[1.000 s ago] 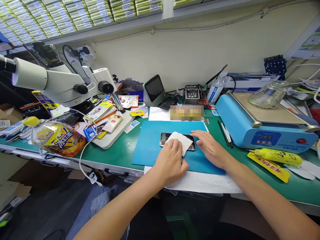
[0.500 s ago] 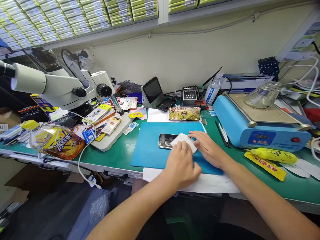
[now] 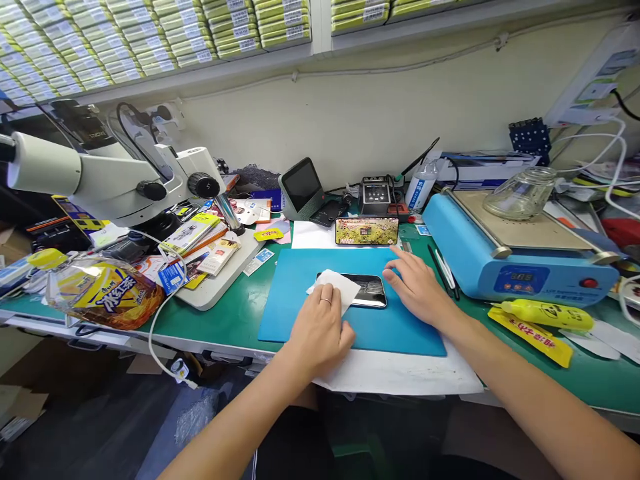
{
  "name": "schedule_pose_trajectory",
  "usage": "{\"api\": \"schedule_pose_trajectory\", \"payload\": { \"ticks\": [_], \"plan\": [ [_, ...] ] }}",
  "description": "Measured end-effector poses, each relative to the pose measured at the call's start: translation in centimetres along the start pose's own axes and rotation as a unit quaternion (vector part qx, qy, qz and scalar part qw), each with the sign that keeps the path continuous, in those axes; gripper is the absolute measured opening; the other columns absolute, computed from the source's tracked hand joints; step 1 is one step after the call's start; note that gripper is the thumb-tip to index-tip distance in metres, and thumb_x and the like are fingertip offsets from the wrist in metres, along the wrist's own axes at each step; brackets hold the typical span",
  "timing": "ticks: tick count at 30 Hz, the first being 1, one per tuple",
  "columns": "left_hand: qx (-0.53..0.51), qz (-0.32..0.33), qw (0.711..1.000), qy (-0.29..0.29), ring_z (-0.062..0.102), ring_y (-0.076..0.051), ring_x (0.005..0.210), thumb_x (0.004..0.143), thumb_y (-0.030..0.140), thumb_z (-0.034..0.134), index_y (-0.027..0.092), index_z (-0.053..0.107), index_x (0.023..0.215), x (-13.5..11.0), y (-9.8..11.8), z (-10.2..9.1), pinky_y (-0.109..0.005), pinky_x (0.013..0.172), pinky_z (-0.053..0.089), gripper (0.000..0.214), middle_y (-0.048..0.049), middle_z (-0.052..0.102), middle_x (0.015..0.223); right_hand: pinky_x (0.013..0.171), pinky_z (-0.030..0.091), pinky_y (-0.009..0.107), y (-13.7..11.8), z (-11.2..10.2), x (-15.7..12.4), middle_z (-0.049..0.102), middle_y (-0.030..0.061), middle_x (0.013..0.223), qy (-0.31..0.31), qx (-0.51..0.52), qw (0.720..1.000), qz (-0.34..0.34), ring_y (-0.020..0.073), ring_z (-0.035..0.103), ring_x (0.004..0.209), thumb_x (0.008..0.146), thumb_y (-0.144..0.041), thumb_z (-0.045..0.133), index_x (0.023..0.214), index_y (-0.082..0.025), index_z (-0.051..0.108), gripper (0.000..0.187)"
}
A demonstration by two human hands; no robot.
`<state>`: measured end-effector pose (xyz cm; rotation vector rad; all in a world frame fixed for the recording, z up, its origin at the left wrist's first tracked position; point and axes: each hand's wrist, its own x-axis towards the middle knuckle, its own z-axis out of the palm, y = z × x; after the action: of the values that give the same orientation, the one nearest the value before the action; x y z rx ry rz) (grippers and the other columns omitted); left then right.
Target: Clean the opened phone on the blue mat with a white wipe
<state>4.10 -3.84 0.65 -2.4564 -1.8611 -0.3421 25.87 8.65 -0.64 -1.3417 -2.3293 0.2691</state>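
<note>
"Two hands are logged: left hand [image 3: 321,327] and right hand [image 3: 414,285]. How is each set?"

"A white wipe [image 3: 336,280] is held under the bunched left fingers and pressed onto a dark phone [image 3: 371,291]. The right is held loosely spread, gripping nothing, just beside the phone's right end; contact cannot be told."

"Phone position, and progress?"

"It is laid flat on the blue mat [image 3: 284,293]. Wiping is judged to be under way: the right part of the face is left exposed, the left part is mostly covered. Completion cannot be confirmed; some is presumably left, since the wipe is not yet set down."

"Materials?"

"The wipe is thin and creased; paper or cloth cannot be distinguished. The phone is glossy, round-cornered, bright-edged, with pale marks, perhaps reflections. The mat is smooth and rectangular."
</note>
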Motion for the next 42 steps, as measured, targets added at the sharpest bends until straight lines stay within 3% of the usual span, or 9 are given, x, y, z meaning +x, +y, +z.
{"api": "schedule_pose_trajectory", "payload": {
  "ticks": [3, 6, 16, 25, 31, 36, 42],
  "plan": [
    [-0.016, 0.013, 1.0, 0.008, 0.051, -0.033, 0.111, 0.089, 0.025, 0.046, 0.01, 0.055, 0.117, 0.1, 1.3, 0.4, -0.045, 0.102, 0.044, 0.033, -0.0159, 0.054, 0.116, 0.11, 0.036, 0.06, 0.5, 0.3, 1.3, 0.035, 0.0143, 0.162, -0.017, -0.015, 0.999, 0.027, 0.0364, 0.032, 0.147, 0.097, -0.069, 0.02, 0.096, -0.022, 0.06, 0.062],
    [-0.026, 0.014, 0.999, 0.018, 0.05, -0.034, 0.115, 0.09, 0.025, 0.044, 0.008, 0.053, 0.122, 0.1, 2.0, 0.8, -0.046, 0.104, 0.044, 0.038, -0.0174, 0.054, 0.119, 0.109, 0.037, 0.059, 0.9, 0.7, 1.9, 0.035, 0.0127, 0.162, -0.026, -0.011, 0.999, 0.044, 0.0355, 0.034, 0.146, 0.097, -0.069, 0.019, 0.097, -0.023, 0.058, 0.06],
    [-0.027, 0.019, 0.999, 0.021, 0.046, -0.036, 0.125, 0.09, 0.026, 0.044, 0.003, 0.046, 0.136, -0.8, 1.6, 1.7, -0.047, 0.109, 0.039, 0.051, -0.0203, 0.05, 0.134, 0.11, 0.032, 0.063, 0.8, 1.0, 2.3, 0.04, 0.0114, 0.159, -0.036, -0.022, 0.996, 0.074, 0.0328, 0.035, 0.144, 0.097, -0.067, 0.018, 0.098, -0.025, 0.055, 0.057],
    [-0.018, 0.01, 0.999, 0.032, 0.051, -0.032, 0.113, 0.09, 0.02, 0.043, 0.012, 0.053, 0.117, -0.5, 0.3, 0.3, -0.046, 0.098, 0.047, 0.03, -0.0156, 0.056, 0.116, 0.101, 0.041, 0.065, 1.0, 0.7, 2.2, 0.044, 0.0171, 0.155, 0.028, -0.002, 0.999, 0.039, 0.0399, 0.04, 0.141, 0.096, -0.068, 0.026, 0.093, -0.023, 0.055, 0.053],
    [0.008, 0.01, 0.999, 0.039, 0.052, -0.033, 0.112, 0.09, 0.022, 0.045, 0.01, 0.055, 0.112, 1.4, 0.7, 0.8, -0.046, 0.097, 0.046, 0.027, -0.0167, 0.056, 0.113, 0.106, 0.039, 0.06, 0.8, 0.3, 4.6, 0.043, 0.0173, 0.156, 0.099, -0.012, 0.995, -0.015, 0.0378, 0.041, 0.139, 0.097, -0.059, 0.037, 0.098, -0.021, 0.058, 0.043],
    [-0.014, 0.003, 0.999, 0.034, 0.051, -0.034, 0.114, 0.089, 0.024, 0.046, 0.01, 0.055, 0.114, 2.3, 1.1, 1.4, -0.047, 0.099, 0.045, 0.03, -0.0168, 0.056, 0.119, 0.104, 0.043, 0.05, 0.9, 0.8, 4.6, 0.067, 0.0164, 0.129, 0.17, -0.023, 0.985, -0.032, 0.0323, 0.054, 0.124, 0.097, -0.041, 0.043, 0.097, -0.02, 0.064, 0.03],
    [-0.059, 0.004, 0.997, 0.04, 0.048, -0.032, 0.119, 0.091, 0.022, 0.044, 0.012, 0.049, 0.126, 1.8, 0.5, 1.7, -0.047, 0.108, 0.039, 0.037, -0.015, 0.053, 0.127, 0.093, 0.05, 0.05, 1.3, 1.1, 3.4, 0.074, 0.0151, 0.113, 0.112, -0.069, 0.991, -0.014, 0.0328, 0.06, 0.11, 0.095, -0.029, 0.04, 0.103, -0.017, 0.071, 0.034]
  ]
}}
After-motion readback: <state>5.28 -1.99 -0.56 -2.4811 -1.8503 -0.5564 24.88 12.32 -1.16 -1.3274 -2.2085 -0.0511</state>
